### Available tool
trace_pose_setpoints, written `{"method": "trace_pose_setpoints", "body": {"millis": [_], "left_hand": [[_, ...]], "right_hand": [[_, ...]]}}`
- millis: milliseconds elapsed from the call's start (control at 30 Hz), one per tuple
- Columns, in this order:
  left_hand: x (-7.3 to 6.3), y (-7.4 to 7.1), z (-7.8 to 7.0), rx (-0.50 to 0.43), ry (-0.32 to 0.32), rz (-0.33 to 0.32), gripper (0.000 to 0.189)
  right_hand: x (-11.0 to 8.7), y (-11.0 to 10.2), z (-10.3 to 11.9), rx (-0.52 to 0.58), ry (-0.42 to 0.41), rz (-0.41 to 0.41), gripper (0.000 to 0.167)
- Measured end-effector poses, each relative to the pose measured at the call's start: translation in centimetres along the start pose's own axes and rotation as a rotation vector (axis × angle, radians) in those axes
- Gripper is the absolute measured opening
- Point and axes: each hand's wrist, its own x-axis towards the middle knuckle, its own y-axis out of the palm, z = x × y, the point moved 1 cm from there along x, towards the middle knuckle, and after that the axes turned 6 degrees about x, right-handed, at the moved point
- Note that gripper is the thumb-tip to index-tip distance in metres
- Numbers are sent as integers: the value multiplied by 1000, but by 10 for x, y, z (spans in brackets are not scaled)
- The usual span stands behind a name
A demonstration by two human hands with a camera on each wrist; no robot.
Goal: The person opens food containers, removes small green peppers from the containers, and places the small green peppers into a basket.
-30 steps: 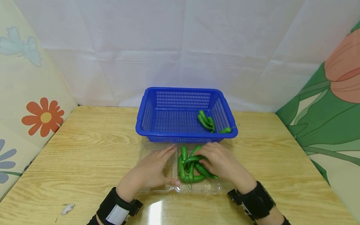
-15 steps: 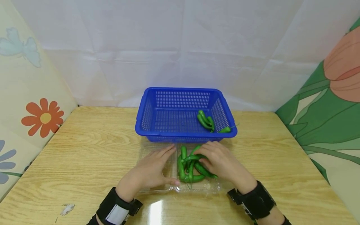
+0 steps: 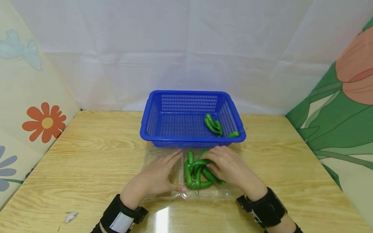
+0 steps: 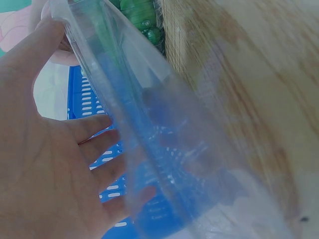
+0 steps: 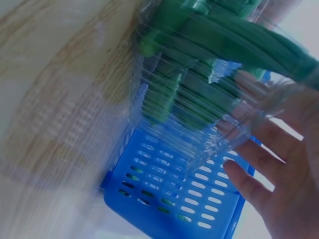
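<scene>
Hardly anything has moved since half a second ago; the left hand [image 3: 157, 177] spreads its fingers wide across one half of the clear plastic clamshell [image 3: 216, 194], gripping nothing; the right hand [image 3: 228, 166], fingers bent, pinches a green chili pepper [image 3: 198, 163] atop the pile [image 3: 187, 176] in the other half; more green chilies [image 3: 211, 125] lie in the blue perforated basket [image 3: 189, 139] just behind.

White backdrop [image 3: 186, 48], floral walls [image 3: 335, 119], wooden tabletop [image 3: 102, 145]

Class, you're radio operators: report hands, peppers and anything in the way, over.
Left hand spread at clear container. Right hand pinching green pepper atop others. Blocking view: right hand, over its end; blue basket close behind.
</scene>
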Motion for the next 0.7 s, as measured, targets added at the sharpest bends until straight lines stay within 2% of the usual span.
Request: {"method": "trace_pose_setpoints", "body": {"millis": [433, 700], "left_hand": [[-1, -1, 0, 4, -7, 0, 109], [-1, -1, -1, 4, -9, 2, 109]], "right_hand": [[1, -2, 1, -8, -30, -44, 30], [2, -4, 2, -14, -9, -32, 30]]}}
